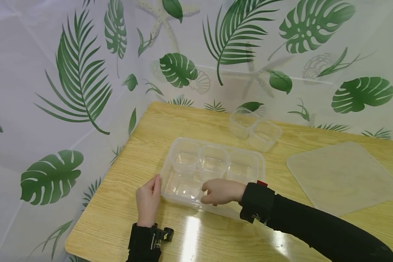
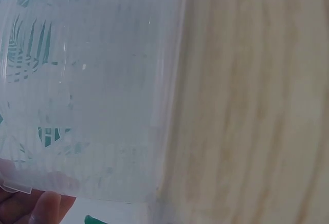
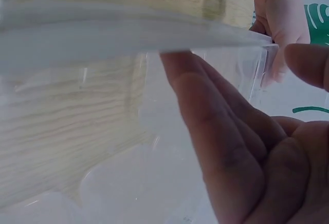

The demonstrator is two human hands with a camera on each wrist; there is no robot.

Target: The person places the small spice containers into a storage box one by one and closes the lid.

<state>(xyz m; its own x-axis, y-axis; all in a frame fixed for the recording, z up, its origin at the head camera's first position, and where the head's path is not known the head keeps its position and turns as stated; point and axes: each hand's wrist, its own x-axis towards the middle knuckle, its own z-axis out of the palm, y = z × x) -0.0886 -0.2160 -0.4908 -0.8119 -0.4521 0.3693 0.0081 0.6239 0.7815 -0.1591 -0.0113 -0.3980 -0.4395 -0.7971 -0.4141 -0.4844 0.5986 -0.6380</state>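
A large clear plastic container (image 1: 180,203) sits on the table with small clear boxes inside: three along its back row, one of them a middle box (image 1: 213,158), and a box (image 1: 183,185) at front left. At the container's left side, my left hand (image 1: 148,200) pinches the rim; its fingertips (image 2: 46,206) show at that edge in the left wrist view. My right hand (image 1: 223,191) is over the container's front middle. In the right wrist view, its fingers (image 3: 205,126) reach under the rim against the clear wall, thumb apart, nothing gripped.
Two more small clear boxes, a left one (image 1: 243,125) and a right one (image 1: 265,136), stand behind the container. A flat translucent lid (image 1: 344,178) lies to the right on the wooden table (image 1: 118,203). A leaf-patterned sheet (image 1: 216,87) hangs along the back and left.
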